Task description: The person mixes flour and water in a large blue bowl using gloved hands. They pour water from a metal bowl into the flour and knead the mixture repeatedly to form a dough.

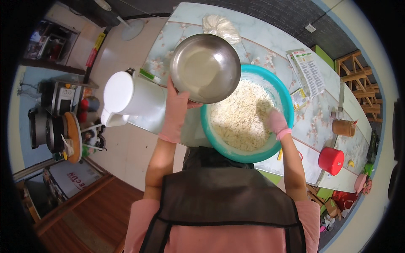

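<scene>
My left hand [177, 102], in a pink glove, grips the lower left rim of a stainless steel bowl [205, 68] that holds some pale liquid. The bowl is held over the upper left edge of a large teal basin [288, 104]. Crumbly, floury dough [240, 126] fills the bottom of the basin. My right hand [277, 121], gloved too, reaches into the basin at its right side, against the dough; its fingertips are blurred and partly hidden there. A white pitcher with a lid [139, 96] stands left of my left hand.
A tied plastic bag [221, 27] lies beyond the steel bowl. On the flower-patterned table [311, 126], printed sheets [307, 71] and a small packet [298, 98] lie right of the basin. Farther right stand a brown jar [343, 128] and a red container [331, 160]. Left is a shelf with cookware [57, 132].
</scene>
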`<state>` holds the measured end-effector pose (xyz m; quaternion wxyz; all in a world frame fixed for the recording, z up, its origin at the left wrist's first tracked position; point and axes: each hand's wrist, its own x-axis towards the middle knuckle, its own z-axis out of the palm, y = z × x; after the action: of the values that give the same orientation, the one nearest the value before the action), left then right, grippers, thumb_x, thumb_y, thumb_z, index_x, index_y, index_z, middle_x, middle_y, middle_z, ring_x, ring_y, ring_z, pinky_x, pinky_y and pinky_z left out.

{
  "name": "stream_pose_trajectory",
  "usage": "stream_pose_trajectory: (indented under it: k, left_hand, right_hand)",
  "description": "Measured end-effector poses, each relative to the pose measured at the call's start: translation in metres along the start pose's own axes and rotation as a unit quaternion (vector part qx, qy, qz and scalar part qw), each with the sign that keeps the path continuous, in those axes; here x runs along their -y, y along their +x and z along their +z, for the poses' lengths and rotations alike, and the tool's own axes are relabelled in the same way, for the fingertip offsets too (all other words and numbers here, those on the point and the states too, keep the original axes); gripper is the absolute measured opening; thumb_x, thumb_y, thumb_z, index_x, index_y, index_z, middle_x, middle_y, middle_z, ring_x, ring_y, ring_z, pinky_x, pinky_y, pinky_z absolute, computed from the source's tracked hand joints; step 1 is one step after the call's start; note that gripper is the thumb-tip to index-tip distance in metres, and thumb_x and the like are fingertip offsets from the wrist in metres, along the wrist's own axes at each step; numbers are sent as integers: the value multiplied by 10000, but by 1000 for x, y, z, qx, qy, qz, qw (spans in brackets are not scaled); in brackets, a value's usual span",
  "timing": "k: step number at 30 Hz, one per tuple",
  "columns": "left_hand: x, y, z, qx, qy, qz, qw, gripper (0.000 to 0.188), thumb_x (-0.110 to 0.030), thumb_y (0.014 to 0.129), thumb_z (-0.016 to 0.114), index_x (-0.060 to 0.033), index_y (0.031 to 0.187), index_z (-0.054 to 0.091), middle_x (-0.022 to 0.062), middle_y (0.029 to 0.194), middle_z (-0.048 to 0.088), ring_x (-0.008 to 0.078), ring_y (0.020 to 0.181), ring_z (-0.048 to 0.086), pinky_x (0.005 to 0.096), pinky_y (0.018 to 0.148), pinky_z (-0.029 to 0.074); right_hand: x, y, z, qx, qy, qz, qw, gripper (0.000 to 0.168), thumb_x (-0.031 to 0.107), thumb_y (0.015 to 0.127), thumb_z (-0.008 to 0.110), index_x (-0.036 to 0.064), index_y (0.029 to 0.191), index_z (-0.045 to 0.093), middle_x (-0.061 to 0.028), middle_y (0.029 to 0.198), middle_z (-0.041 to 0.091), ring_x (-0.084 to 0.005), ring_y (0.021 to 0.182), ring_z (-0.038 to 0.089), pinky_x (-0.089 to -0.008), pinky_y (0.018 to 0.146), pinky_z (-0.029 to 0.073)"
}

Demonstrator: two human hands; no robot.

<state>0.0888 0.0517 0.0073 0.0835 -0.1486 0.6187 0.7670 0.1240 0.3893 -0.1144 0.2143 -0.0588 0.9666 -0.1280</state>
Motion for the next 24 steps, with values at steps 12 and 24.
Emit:
stream_pose_trajectory:
  k: [12, 24]
  left_hand:
    - [29, 37, -9, 21, -110, -90, 990, 597, -22, 764, 420, -62, 1338, 262, 176, 1211, 479, 339, 978, 598, 400, 731, 569]
    - [104, 103, -43, -88, -186, -93, 974, 696, 5, 726, 445, -97, 1362, 182, 202, 1220, 453, 350, 935, 613, 403, 712, 588]
  right_hand:
    - [37, 76, 19, -206, 97, -14, 974, 439, 413, 807, 618, 25, 1012, 629, -214, 930, 610, -394, 890, 575, -479, 797, 444]
    - [70, -47, 31, 85, -26, -242, 966, 207, 123, 743, 565, 121, 938, 637, -102, 885, 575, -349, 979, 515, -443, 763, 449]
